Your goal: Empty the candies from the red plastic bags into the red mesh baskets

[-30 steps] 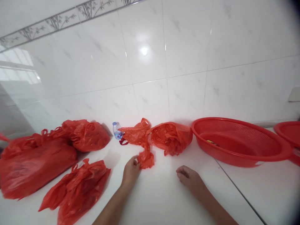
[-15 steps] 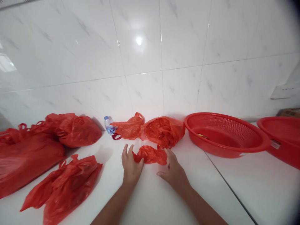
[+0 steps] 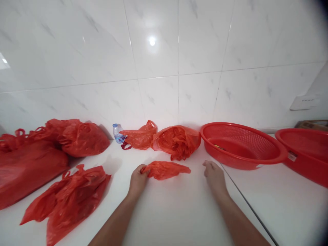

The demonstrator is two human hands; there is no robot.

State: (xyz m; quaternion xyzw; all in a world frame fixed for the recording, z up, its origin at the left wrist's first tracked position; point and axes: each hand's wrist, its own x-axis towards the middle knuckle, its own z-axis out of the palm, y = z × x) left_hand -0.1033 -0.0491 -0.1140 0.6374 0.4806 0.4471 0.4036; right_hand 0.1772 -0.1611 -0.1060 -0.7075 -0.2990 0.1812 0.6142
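Observation:
A crumpled red plastic bag (image 3: 166, 170) is stretched out sideways just above or on the white table in front of me. My left hand (image 3: 139, 177) is closed round its left end, fingers pinching the plastic. Off to the right, my right hand (image 3: 214, 174) is apart from the bag's pointed free end. Its fingers are curled together, and I see nothing in them. Behind the bag lies a larger red bag (image 3: 179, 140) stuffed with more crumpled plastic, and beside that another thin red bag (image 3: 142, 136).
A small clear bottle (image 3: 118, 134) with a blue cap stands against the tiled wall. Full red bags (image 3: 28, 171) and a looser one (image 3: 74, 201) lie at left. Two red plastic baskets (image 3: 243, 160) (image 3: 307, 167) stand at right. A dark seam (image 3: 246, 193) crosses the table.
My left hand has closed on the bag's left end. My right hand has moved right, away from the bag, and its fingers have curled in. The bag is now drawn out longer.

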